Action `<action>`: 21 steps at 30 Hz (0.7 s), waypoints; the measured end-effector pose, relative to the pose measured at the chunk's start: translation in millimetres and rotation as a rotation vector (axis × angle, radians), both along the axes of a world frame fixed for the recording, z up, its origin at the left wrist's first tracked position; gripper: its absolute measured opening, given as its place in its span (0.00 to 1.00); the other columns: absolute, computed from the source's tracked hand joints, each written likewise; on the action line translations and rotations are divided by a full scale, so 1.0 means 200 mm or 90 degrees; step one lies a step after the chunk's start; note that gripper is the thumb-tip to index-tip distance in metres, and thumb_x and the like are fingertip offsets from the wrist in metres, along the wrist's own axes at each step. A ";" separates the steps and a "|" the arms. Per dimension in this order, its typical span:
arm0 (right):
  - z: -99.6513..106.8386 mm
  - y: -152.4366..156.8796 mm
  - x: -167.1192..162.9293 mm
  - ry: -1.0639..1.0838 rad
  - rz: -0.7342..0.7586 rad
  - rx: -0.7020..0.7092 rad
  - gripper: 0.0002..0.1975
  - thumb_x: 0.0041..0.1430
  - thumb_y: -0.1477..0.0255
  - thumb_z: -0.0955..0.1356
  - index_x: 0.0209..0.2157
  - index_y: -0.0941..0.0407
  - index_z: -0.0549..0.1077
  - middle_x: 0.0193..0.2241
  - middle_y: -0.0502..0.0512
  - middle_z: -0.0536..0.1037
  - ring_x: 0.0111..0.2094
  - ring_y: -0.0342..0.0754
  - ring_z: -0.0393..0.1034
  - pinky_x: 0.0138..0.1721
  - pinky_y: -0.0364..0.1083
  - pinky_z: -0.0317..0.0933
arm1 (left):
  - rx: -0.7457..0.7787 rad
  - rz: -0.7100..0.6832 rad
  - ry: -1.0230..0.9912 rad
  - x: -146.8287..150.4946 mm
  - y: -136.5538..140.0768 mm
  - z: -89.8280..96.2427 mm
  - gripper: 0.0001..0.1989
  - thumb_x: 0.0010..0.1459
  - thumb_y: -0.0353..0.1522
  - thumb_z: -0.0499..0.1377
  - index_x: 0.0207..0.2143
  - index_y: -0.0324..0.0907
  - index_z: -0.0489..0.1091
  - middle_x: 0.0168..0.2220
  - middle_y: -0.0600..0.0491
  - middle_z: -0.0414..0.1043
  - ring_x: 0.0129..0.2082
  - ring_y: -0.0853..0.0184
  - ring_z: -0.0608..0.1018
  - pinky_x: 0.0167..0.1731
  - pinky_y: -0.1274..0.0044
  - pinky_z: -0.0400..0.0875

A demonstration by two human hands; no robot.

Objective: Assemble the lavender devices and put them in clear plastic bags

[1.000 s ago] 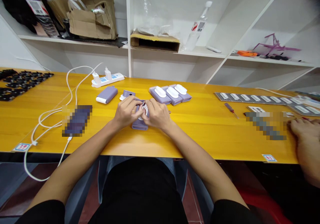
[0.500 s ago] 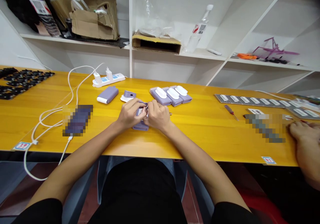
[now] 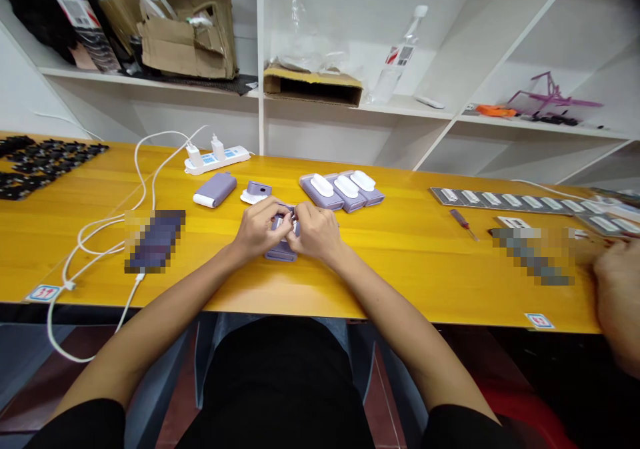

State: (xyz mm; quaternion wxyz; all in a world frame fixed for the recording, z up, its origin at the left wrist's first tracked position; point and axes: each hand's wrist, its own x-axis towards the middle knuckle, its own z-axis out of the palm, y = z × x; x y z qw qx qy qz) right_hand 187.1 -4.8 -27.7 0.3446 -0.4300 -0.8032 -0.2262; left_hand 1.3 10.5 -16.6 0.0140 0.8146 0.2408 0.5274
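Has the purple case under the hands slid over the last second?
No: judged against the power strip, the near end of the case shows no visible shift either way; its far part is mostly hidden.

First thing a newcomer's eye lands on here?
Probably the left hand and right hand, close together over a lilac case, mid-picture on the yellow table. Beyond the right hand sit three lilac cases topped with white oval pieces. A torn cardboard box stands on the upper-left shelf.
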 end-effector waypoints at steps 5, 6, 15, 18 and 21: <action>0.01 0.02 0.02 0.141 0.111 -0.041 0.04 0.67 0.70 0.66 0.38 0.55 0.71 0.31 0.55 0.79 0.30 0.49 0.71 0.32 0.47 0.60 | 0.004 -0.006 -0.014 -0.01 0.01 0.01 0.05 0.71 0.29 0.61 0.42 0.41 0.78 0.37 0.49 0.80 0.38 0.65 0.81 0.40 0.73 0.76; 0.01 0.03 0.02 0.172 0.136 -0.046 0.03 0.67 0.70 0.67 0.38 0.55 0.70 0.30 0.54 0.78 0.29 0.48 0.70 0.32 0.46 0.61 | 0.002 -0.013 -0.014 -0.02 0.01 0.01 0.06 0.72 0.30 0.61 0.43 0.41 0.79 0.38 0.48 0.80 0.39 0.65 0.82 0.41 0.73 0.76; 0.06 0.05 0.04 0.343 0.234 -0.146 0.04 0.64 0.69 0.67 0.35 0.52 0.68 0.25 0.46 0.72 0.24 0.43 0.66 0.28 0.43 0.60 | 0.016 -0.044 0.045 -0.03 -0.01 0.04 0.11 0.75 0.30 0.56 0.54 0.41 0.75 0.45 0.44 0.81 0.45 0.61 0.82 0.47 0.69 0.78; 0.07 0.03 0.04 0.359 0.246 -0.185 0.04 0.64 0.68 0.68 0.35 0.52 0.68 0.23 0.45 0.71 0.23 0.43 0.64 0.26 0.43 0.59 | 0.027 -0.024 0.046 -0.03 -0.01 0.03 0.16 0.75 0.34 0.58 0.61 0.42 0.73 0.47 0.44 0.81 0.41 0.63 0.82 0.45 0.70 0.78; 0.08 0.01 0.04 0.373 0.261 -0.207 0.05 0.63 0.68 0.68 0.35 0.52 0.68 0.22 0.44 0.69 0.21 0.42 0.62 0.26 0.43 0.58 | 0.028 -0.029 0.027 -0.04 0.01 0.03 0.23 0.74 0.38 0.62 0.67 0.42 0.69 0.46 0.44 0.81 0.38 0.64 0.81 0.44 0.71 0.78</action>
